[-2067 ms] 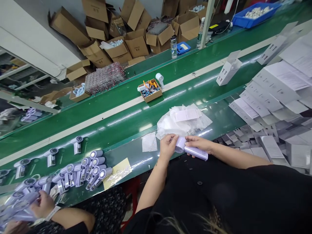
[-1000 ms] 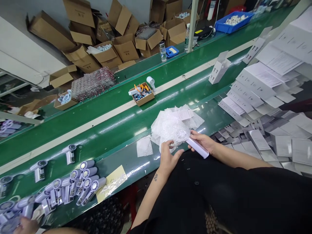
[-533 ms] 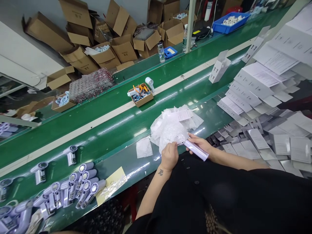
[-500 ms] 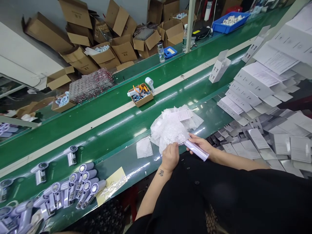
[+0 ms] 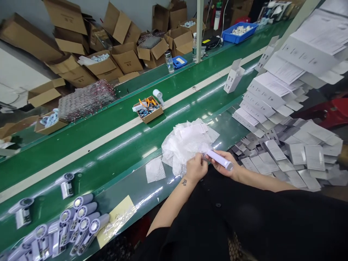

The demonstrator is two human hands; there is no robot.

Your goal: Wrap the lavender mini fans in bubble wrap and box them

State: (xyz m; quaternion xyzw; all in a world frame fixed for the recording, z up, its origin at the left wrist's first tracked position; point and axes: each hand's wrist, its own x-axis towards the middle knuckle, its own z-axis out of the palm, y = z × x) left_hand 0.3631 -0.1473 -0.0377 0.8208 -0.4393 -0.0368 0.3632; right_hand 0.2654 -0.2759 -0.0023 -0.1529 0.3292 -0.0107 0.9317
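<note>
A lavender hand-held device (image 5: 220,160) lies across my right hand (image 5: 227,166), whose fingers close round its handle. Its far end reaches over the crumpled bubble-wrap bags. My left hand (image 5: 196,167) is closed in a pinch beside that end; what its fingertips grip, if anything, is hidden. Just beyond both hands, the heap of clear bubble-wrap bags (image 5: 174,146) rests on the bench, with folded white paper (image 5: 193,131) on top. A separate small bubble-wrap bag (image 5: 155,170) lies flat to the left.
Several lavender hair-dryer-shaped devices (image 5: 86,225) lie in rows at left, by a yellow paper sheet (image 5: 115,223). Folded white cartons (image 5: 272,90) are stacked on the right. A small parts box (image 5: 150,113) sits on the green conveyor (image 5: 119,145); one white carton (image 5: 233,77) stands beyond.
My view has swung right, so the surroundings sit further left. The device has been turned in my right hand, showing another side. My left hand has come closer to its end.
</note>
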